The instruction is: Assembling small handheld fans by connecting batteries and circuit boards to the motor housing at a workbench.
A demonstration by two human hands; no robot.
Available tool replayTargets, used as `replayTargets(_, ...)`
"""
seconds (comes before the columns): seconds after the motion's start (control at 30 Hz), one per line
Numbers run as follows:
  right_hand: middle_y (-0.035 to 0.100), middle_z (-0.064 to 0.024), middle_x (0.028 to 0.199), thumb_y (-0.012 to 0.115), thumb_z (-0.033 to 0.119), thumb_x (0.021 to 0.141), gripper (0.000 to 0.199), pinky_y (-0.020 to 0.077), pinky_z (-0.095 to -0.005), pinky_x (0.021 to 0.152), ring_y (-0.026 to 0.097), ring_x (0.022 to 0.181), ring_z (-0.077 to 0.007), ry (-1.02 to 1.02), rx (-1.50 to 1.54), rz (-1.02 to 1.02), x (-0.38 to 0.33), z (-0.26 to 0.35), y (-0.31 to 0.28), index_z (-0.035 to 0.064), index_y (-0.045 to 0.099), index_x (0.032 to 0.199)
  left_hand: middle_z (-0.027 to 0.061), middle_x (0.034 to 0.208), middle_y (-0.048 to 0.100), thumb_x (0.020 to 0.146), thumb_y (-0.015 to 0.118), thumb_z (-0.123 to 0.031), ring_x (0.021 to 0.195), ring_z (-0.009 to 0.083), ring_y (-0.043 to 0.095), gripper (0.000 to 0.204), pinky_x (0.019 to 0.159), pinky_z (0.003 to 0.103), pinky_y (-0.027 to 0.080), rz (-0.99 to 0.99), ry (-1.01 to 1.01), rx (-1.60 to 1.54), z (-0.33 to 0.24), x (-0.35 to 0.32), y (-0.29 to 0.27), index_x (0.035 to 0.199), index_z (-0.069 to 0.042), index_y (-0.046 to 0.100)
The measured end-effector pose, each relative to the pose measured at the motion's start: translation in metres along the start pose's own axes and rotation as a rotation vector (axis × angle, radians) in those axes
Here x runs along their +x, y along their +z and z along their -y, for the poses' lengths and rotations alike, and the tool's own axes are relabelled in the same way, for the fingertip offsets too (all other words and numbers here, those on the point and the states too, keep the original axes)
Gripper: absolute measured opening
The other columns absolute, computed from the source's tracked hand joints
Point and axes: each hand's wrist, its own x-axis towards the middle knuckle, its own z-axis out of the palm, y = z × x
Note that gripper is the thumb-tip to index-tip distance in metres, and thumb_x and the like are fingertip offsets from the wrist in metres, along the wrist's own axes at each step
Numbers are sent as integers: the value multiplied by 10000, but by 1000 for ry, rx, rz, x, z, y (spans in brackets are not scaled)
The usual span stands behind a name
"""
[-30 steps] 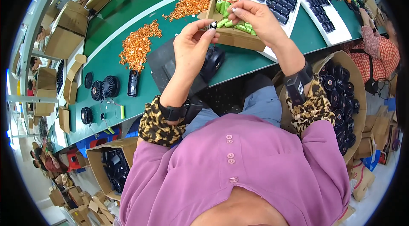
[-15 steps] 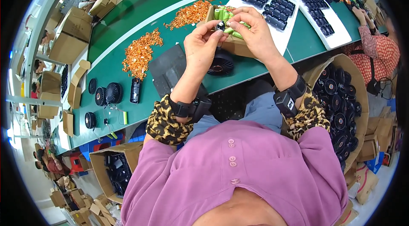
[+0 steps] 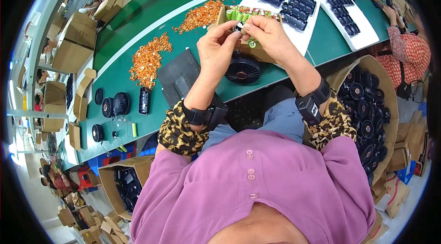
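Note:
Above the near table edge, my left hand (image 3: 217,44) and my right hand (image 3: 268,37) meet fingertip to fingertip. Between them they pinch a small black-and-white part (image 3: 238,27), mostly covered by the fingers. A round black fan (image 3: 242,68) sits just below the hands; a thin wire appears to run up from it toward the part. Right behind my fingers stands a cardboard box (image 3: 262,54) holding green cylindrical battery cells (image 3: 239,14). One green cell end (image 3: 252,43) shows under my right fingers.
Orange small parts lie in two piles (image 3: 147,62) (image 3: 202,15) on the green table (image 3: 183,42). White trays (image 3: 312,42) of black housings stand at right. A dark flat sheet (image 3: 177,78) and several fans (image 3: 121,103) lie left. Cartons of fans (image 3: 365,110) and housings (image 3: 126,184) flank me.
My right fingers have closed in lower against the left fingertips around the small part. More of the green cells and the fan now shows, and the whole view has shifted slightly.

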Motion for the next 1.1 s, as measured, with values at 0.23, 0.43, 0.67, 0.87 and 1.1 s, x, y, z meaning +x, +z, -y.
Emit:
replayTargets(0.23,548,-4,733,468,163,908,202,412,-223,690,505,719,-76,6,34,-18,0,-7,1,18,536,785,31,846,648,765,652,-5,709,59,592,184,637,200,483,-19,54,61,2,0,2,948,-14,662)
replayTargets(0.43,548,-2,736,456,160,914,193,401,-215,689,493,711,-73,62,160,-16,-3,-9,3,27,552,812,80,882,661,732,659,12,766,125,622,204,663,230,494,-63,414,308,1,-2,2,932,-28,666)
replayTargets(0.67,568,-14,718,475,137,902,185,411,-217,676,509,698,-78,125,166,24,-4,-14,-1,15,562,793,95,859,639,705,634,46,749,207,629,239,634,261,501,-13,582,533,-1,-3,1,918,-60,661)
replayTargets(0.87,586,-31,859,509,123,880,137,428,-233,749,540,798,-102,42,0,70,-3,-12,-16,7,563,930,87,834,620,720,604,57,710,187,614,216,603,256,487,-82,501,526,0,1,-6,909,-42,642)
replayTargets(1.1,610,-44,977,591,5,755,337,454,-247,754,571,851,-120,-71,-396,132,-8,-23,-23,29,562,1090,129,889,612,888,475,-35,803,168,629,206,586,227,520,-48,-21,-241,4,-4,-20,1091,-9,494)
